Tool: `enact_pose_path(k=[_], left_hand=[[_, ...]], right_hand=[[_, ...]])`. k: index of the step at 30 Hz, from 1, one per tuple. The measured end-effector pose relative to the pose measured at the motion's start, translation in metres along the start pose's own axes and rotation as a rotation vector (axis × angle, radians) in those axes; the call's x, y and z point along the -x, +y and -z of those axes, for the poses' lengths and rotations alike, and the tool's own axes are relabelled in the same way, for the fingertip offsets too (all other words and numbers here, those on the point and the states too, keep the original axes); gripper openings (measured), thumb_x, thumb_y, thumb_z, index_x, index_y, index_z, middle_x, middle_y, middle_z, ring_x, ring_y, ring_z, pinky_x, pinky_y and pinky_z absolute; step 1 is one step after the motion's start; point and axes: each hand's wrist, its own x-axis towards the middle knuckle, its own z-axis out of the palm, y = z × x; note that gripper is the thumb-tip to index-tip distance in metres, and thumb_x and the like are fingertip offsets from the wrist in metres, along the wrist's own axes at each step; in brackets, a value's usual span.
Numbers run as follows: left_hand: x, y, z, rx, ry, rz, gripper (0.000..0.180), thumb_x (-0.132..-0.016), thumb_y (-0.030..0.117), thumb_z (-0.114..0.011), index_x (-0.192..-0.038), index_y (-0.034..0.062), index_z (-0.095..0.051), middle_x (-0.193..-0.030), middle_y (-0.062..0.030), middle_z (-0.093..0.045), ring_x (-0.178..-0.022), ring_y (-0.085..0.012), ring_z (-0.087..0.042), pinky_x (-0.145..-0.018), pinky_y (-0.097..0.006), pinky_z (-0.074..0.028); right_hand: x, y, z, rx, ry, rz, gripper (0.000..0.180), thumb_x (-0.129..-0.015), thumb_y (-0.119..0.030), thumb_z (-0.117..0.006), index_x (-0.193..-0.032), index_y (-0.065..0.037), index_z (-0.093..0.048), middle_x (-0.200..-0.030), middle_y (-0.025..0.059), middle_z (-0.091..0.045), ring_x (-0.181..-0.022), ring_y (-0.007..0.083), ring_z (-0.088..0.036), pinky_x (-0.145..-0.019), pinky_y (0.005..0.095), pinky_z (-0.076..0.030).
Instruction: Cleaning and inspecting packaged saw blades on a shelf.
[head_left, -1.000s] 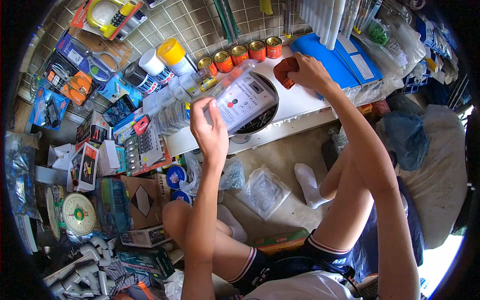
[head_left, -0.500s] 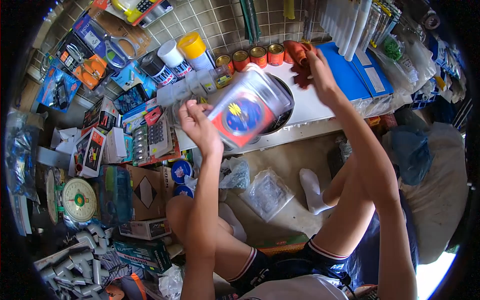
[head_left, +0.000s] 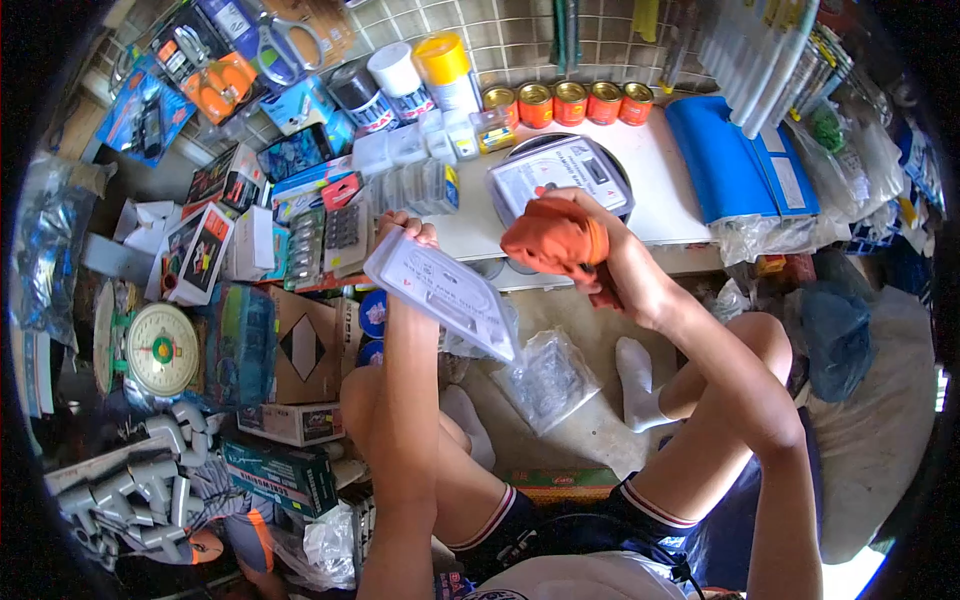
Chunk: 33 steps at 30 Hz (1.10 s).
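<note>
My left hand [head_left: 408, 228] is closed on the upper edge of a clear plastic blister pack [head_left: 445, 295]. Its white printed card faces up, and the pack tilts down toward the right. In my right hand [head_left: 632, 275] is a bunched orange-red cloth [head_left: 552, 236], held above the counter's front edge. Just behind the cloth, a second blister pack [head_left: 555, 178] lies on a round black-rimmed piece [head_left: 628, 205] on the white counter [head_left: 665, 212]. The cloth covers part of that pack.
Several small orange cans [head_left: 570, 104] line the counter's back, beside spray cans [head_left: 447, 72] and a blue folder [head_left: 715, 165]. Packaged goods crowd the left, with a dial scale [head_left: 163, 348] and grey pipe fittings [head_left: 140, 500]. On the floor lies a clear plastic bag [head_left: 548, 380].
The blister pack in my left hand has turned from its red-and-blue face to its white side and lowered. My right hand has brought the cloth leftward and nearer. The view has shifted slightly.
</note>
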Motion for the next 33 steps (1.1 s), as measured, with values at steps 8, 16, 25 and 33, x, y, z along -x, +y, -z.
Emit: enact_pose_path(k=[8, 16, 25, 33], left_hand=[[0.005, 0.032, 0.057, 0.107, -0.270, 0.085, 0.023, -0.103, 0.025, -0.057, -0.108, 0.0046, -0.067, -0.102, -0.0088, -0.069, -0.097, -0.0209, -0.062, -0.083, -0.033, -0.048], [0.003, -0.004, -0.005, -0.016, 0.563, -0.171, 0.006, -0.096, 0.016, -0.052, -0.090, 0.0173, -0.053, -0.071, 0.0029, -0.054, -0.049, -0.0157, -0.054, -0.044, -0.032, -0.041], [0.001, -0.002, -0.028, -0.237, 0.777, -0.232, 0.014, -0.098, 0.012, -0.044, -0.089, 0.0203, -0.049, -0.072, 0.0045, -0.052, -0.047, -0.0118, -0.048, -0.041, -0.028, -0.037], [0.018, 0.023, 0.050, 0.043, -0.137, 0.160, 0.031, -0.107, 0.032, -0.051, -0.104, 0.0053, -0.066, -0.107, -0.0145, -0.070, -0.102, -0.0237, -0.057, -0.085, -0.034, -0.051]], right_hand=[[0.009, 0.055, -0.043, 0.125, -0.195, 0.212, 0.067, -0.080, 0.003, -0.061, -0.142, -0.010, -0.038, -0.121, 0.0116, -0.051, -0.108, 0.0198, -0.055, -0.091, 0.0333, -0.050], [0.006, 0.055, -0.032, 0.695, 0.050, 0.230, 0.046, -0.075, 0.009, -0.057, -0.119, -0.004, -0.066, -0.116, 0.0174, -0.062, -0.111, 0.0346, -0.064, -0.099, 0.0400, -0.050], [0.006, 0.067, -0.020, 0.136, -0.101, -0.107, 0.036, -0.078, 0.000, -0.044, -0.105, 0.005, -0.067, -0.090, 0.0125, -0.069, -0.082, 0.0175, -0.062, -0.076, 0.0312, -0.051], [0.018, 0.051, -0.030, 0.444, -0.203, 0.272, 0.055, -0.090, -0.009, -0.050, -0.144, -0.006, -0.038, -0.097, 0.0167, -0.071, -0.087, 0.0247, -0.068, -0.084, 0.0410, -0.053]])
